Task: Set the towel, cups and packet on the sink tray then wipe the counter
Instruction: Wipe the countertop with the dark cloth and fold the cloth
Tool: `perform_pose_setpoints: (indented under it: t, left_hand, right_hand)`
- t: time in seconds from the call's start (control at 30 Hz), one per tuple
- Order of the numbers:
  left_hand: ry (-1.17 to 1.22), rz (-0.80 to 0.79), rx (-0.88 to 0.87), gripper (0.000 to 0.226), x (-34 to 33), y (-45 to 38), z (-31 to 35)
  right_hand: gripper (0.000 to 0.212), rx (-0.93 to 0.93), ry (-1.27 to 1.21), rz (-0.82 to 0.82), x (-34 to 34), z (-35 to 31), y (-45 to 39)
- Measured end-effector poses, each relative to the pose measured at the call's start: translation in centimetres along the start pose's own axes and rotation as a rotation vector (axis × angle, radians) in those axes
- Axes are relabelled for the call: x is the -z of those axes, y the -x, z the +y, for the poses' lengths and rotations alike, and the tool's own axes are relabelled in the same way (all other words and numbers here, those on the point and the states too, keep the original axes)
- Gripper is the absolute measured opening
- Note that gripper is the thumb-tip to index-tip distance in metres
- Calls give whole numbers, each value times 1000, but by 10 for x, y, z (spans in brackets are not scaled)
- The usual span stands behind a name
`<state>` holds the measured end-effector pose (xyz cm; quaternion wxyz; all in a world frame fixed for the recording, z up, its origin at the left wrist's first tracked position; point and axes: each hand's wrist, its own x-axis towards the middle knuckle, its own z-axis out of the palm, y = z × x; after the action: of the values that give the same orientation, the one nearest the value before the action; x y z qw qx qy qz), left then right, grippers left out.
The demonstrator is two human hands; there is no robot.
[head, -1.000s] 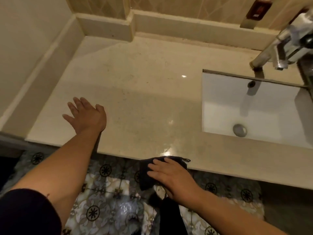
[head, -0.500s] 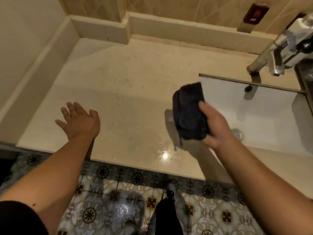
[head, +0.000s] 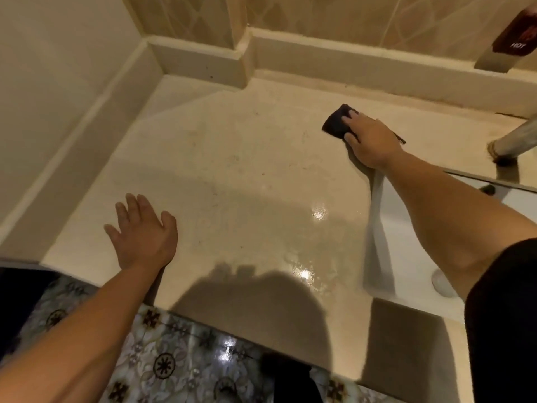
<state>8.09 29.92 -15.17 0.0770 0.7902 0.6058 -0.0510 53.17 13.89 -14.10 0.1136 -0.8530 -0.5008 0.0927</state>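
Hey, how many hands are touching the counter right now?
2. The left hand lies flat near the front left edge of the counter; the right hand presses a dark cloth onto it near the back wall, left of the sink. Neither is hidden.

I count two hands in view, my left hand [head: 143, 234] and my right hand [head: 369, 141], and one dark cloth [head: 335, 122]. There is one pale counter [head: 232, 170], one white sink [head: 406, 257] with one drain [head: 443, 283], and one metal tap [head: 511, 141]. I see one dark label [head: 517, 33] marked HOT.
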Motion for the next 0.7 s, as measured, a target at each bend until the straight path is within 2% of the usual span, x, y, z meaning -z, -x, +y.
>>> perform_pose_setpoints:
  t: [0.1,0.37,0.53,0.63,0.7]
  left_hand:
    - [1,-1,-7,68,0,-1,0]
    - [-3,-22,-17,73,-4,-2,-4]
    - [5,-40,-42,75,-5,-5,-7]
    - [22,-50,-55,75,-4,-6,-9]
    - [33,-57,-62,75,-3,-4,-9]
  right_hand:
    - [45,44,-63,32,-8,-19,47]
    - [43,152,-107,-37,-38,-127,241]
    - [47,133,-78,-75,-52,-183,305]
    - [55,82,-131,-99,-65,-217,342]
    - [53,62,-181,-126,-74,-233,359]
